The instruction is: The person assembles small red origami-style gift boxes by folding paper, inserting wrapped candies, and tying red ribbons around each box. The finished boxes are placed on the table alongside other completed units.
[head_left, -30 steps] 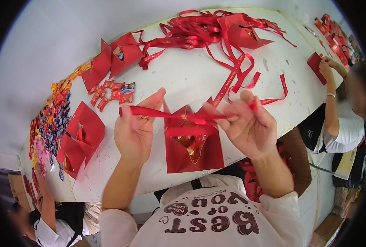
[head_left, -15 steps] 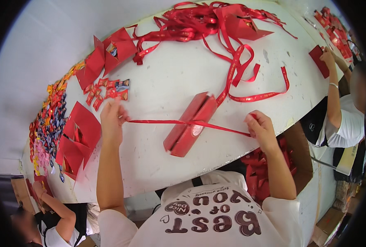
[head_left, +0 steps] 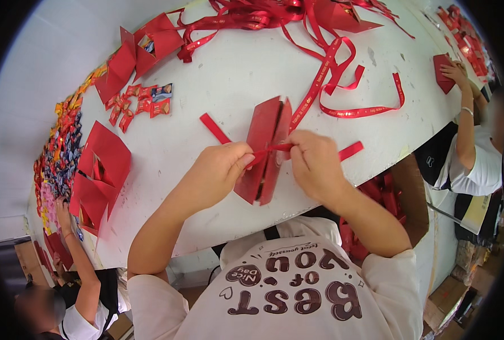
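Observation:
A red cardboard gift box (head_left: 259, 127) stands tilted on the white table between my hands, its dark slit running lengthwise. Across its middle passes a red ribbon (head_left: 270, 149), with one loose end up to the left and another out to the right. My left hand (head_left: 225, 164) is closed on the ribbon at the box's left side. On the right side my right hand (head_left: 314, 161) pinches the ribbon too, covering part of the box. The ribbon's underside behind the box is hidden.
Loose red ribbons (head_left: 252, 17) heap at the far side. Open red boxes (head_left: 102, 173) and small wrapped sweets (head_left: 144, 101) lie left, beside a long candy pile (head_left: 65, 141). A carton (head_left: 413, 192) of red pieces sits below the right edge. Co-workers' hands (head_left: 455, 72) are at both sides.
Both hands have come inward from wide apart to the box, and the stretched ribbon now hangs with loose ends outside my grip. The left co-worker's arm reaches toward the sweets.

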The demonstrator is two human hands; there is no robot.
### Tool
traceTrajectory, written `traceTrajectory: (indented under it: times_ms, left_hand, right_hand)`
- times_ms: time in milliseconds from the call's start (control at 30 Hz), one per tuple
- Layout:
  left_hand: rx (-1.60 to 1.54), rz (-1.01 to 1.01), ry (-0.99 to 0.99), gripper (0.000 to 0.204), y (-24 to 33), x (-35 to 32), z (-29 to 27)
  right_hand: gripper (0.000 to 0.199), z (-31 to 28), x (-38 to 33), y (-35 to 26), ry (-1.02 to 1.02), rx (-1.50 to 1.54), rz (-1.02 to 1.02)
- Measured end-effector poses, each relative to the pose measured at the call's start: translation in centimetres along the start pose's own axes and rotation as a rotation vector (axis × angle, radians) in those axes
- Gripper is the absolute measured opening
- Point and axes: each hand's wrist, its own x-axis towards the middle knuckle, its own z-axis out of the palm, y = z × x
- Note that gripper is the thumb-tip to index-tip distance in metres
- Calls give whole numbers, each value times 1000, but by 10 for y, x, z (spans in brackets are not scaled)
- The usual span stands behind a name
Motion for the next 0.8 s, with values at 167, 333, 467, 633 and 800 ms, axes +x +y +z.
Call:
traceTrajectory:
  times_ms: [167, 333, 467, 633, 800]
  left_hand:
    - [-110, 70, 66, 18, 4, -14, 27]
    - [-388, -222, -74, 22, -2, -22, 24]
    - [-1066, -465, -359, 46, -12, -24, 8]
    - [-1356, -652, -536, 62, -19, -33, 10]
    - [-1419, -649, -311, 36, -15, -54, 19]
  right_hand:
    - [18, -4, 27, 39, 89, -371, -621]
    - [15, 4, 19, 37, 76, -371, -463]
    - [16, -23, 18, 0, 114, -175, -307]
    - [20, -36, 34, -43, -479, -195, -519]
    - [13, -18, 45, -44, -455, -390, -760]
